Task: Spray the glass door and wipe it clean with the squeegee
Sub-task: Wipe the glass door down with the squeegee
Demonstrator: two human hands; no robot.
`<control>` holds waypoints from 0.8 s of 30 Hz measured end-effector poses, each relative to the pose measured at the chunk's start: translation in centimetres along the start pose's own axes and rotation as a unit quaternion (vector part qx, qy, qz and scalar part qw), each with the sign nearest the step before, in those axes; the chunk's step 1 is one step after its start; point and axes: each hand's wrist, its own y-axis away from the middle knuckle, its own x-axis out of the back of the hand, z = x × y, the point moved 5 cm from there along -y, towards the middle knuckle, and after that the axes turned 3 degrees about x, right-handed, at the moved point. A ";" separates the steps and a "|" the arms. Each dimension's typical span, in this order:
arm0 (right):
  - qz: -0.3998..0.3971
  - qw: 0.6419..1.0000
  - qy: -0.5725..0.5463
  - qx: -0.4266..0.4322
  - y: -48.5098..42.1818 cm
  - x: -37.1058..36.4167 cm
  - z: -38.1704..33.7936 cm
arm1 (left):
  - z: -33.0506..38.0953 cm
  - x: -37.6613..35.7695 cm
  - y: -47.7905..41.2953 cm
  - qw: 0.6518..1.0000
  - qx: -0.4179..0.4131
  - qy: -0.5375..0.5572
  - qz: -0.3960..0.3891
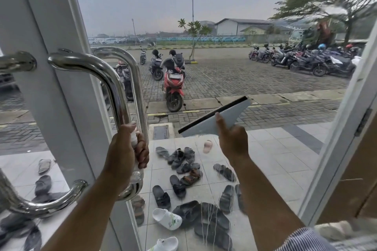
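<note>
At centre right, the right grip is clasping the squeegee, blade tilted against the glass door. Lower centre, the left grip is clutching a clear spray bottle beside the chrome handle.

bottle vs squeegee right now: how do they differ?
The bottle is clear and upright; the squeegee is pale with a black blade, tilted up to the right. The left hand hides most of the bottle; the right hand grips only the squeegee's lower end. The bottle sits by the door handle; the squeegee is out over the glass. Shared: each is held in one hand.
</note>
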 end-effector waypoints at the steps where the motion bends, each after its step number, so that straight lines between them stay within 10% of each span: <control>1: -0.002 0.999 -0.034 0.011 0.0 -0.2 -1.3 | 0.0 0.0 0.0 1.000 0.003 -0.001 0.000; 11: 0.015 0.984 -0.177 -0.033 0.1 -8.4 -8.0 | 0.3 0.6 0.4 0.996 0.010 0.067 -0.055; 24: -0.150 0.945 0.268 0.108 6.0 -13.2 1.6 | -0.2 0.8 0.1 0.994 -0.011 0.079 -0.076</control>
